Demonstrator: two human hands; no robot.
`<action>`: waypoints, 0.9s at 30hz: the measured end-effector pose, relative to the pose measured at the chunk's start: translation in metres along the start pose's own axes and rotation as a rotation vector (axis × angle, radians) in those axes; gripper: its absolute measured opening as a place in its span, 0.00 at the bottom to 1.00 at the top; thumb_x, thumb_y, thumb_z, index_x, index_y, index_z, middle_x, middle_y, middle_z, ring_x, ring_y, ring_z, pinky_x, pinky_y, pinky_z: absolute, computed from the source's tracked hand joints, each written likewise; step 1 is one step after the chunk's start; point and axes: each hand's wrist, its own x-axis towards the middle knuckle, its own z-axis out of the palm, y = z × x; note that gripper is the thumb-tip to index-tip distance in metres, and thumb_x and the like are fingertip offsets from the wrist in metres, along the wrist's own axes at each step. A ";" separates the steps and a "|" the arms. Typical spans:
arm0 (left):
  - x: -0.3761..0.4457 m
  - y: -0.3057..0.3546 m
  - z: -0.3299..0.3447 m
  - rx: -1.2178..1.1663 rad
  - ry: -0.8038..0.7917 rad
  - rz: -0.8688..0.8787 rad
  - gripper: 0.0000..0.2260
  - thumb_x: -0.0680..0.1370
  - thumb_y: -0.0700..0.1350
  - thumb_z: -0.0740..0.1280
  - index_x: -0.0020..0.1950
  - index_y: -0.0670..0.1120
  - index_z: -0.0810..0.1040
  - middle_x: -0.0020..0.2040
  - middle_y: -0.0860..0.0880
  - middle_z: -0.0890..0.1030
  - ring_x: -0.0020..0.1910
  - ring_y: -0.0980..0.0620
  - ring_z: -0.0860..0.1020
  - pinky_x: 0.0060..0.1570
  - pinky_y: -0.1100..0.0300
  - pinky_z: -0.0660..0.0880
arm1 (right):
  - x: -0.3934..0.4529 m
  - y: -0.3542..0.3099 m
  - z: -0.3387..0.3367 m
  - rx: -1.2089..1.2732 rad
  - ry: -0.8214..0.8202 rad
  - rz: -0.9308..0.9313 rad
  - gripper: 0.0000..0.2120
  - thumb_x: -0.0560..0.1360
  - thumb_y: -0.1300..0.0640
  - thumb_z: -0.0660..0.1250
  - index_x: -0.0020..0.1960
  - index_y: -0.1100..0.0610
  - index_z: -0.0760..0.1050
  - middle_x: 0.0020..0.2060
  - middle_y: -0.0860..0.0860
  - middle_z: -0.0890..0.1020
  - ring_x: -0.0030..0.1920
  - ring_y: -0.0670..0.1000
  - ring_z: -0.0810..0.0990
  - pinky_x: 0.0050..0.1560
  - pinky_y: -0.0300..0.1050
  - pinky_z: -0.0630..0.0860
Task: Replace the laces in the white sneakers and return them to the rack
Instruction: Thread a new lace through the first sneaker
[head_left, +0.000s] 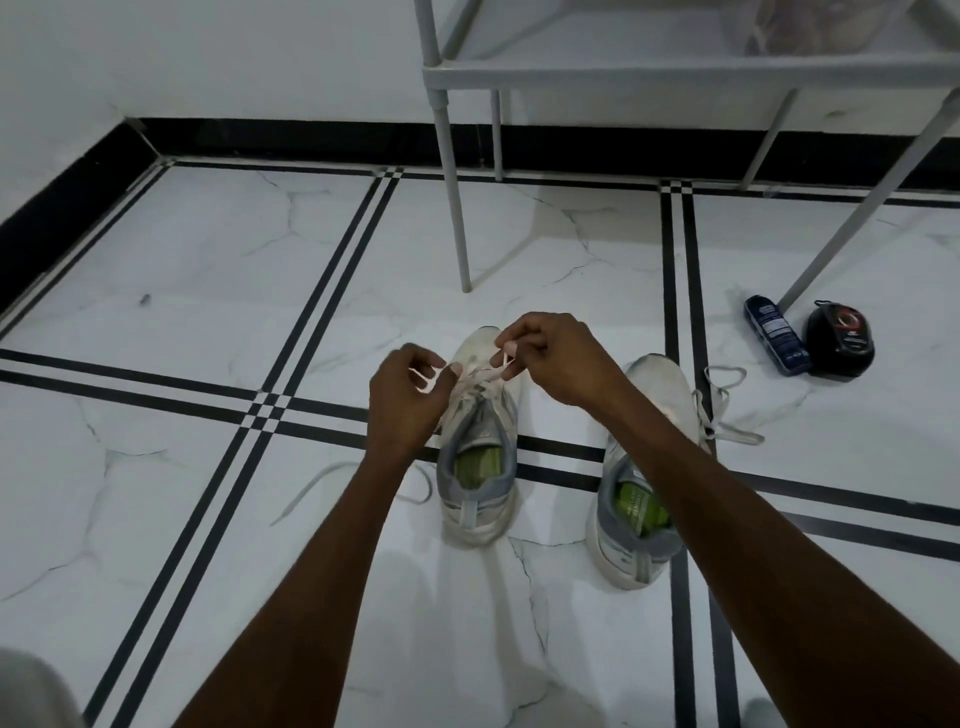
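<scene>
Two white sneakers with grey collars and green insoles stand on the tiled floor, toes pointing away from me. Over the left sneaker (478, 467) both hands work a pale lace (485, 375) near the toe. My left hand (408, 397) pinches one end of that lace. My right hand (553, 358) pinches the other part just above the eyelets. The right sneaker (644, 499) stands apart to the right, partly hidden by my right forearm, with a loose grey lace (727, 410) trailing beside it. Another loose lace (332, 480) lies on the floor left of the left sneaker.
A grey metal rack (675, 73) stands ahead on thin legs, its lowest shelf above the floor. A dark blue tube (776, 335) and a black round tin (840, 340) lie by the rack's right front leg. A black skirting runs along the wall.
</scene>
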 end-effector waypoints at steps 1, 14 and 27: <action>-0.005 -0.005 -0.003 0.012 -0.016 -0.007 0.11 0.74 0.54 0.76 0.45 0.50 0.79 0.44 0.52 0.80 0.43 0.52 0.78 0.45 0.54 0.78 | 0.004 0.001 0.005 -0.041 0.023 -0.008 0.06 0.80 0.64 0.63 0.50 0.61 0.79 0.41 0.52 0.87 0.37 0.46 0.86 0.37 0.29 0.74; -0.024 -0.032 -0.001 0.036 -0.257 -0.042 0.13 0.74 0.49 0.76 0.57 0.48 0.84 0.50 0.53 0.83 0.46 0.59 0.80 0.45 0.70 0.74 | 0.022 0.032 0.029 -0.402 0.125 0.096 0.10 0.73 0.67 0.70 0.38 0.54 0.80 0.41 0.49 0.80 0.44 0.51 0.82 0.44 0.42 0.77; -0.024 -0.022 0.018 0.104 -0.145 -0.015 0.10 0.73 0.49 0.76 0.48 0.45 0.80 0.43 0.50 0.81 0.41 0.54 0.79 0.45 0.55 0.79 | 0.005 0.026 0.033 -0.313 0.084 0.101 0.10 0.77 0.51 0.70 0.45 0.58 0.82 0.41 0.50 0.85 0.42 0.48 0.81 0.43 0.38 0.71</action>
